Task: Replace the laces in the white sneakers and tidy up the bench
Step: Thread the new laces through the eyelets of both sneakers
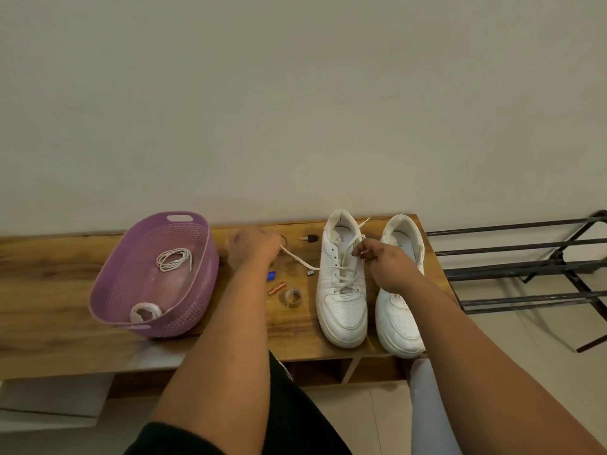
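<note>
A long wooden surface (59, 274) stands against a pale wall, with a dark metal rack (512, 267) just beside its right end. On its left part sits a purple basket (197, 284) holding two coiled white laces, one (174, 259) near the middle and one (144, 312) by the near rim. Two white sneakers stand side by side at the right end, toes toward the person: the left sneaker (343, 310) is partly laced, the right sneaker (399, 323) is partly hidden by the forearm. The left hand (253, 246) is blurred, and its grip is closed round one end of the lace (300, 259), which runs taut across to the left sneaker. The right hand (384, 257) pinches the lace's other strand above the upper eyelets. Between basket and shoes lie small things: a roll of clear tape (292, 297), an orange battery (277, 288), a blue object (271, 275), a tiny dark block (310, 272) and a black pointed piece (308, 238).
</note>
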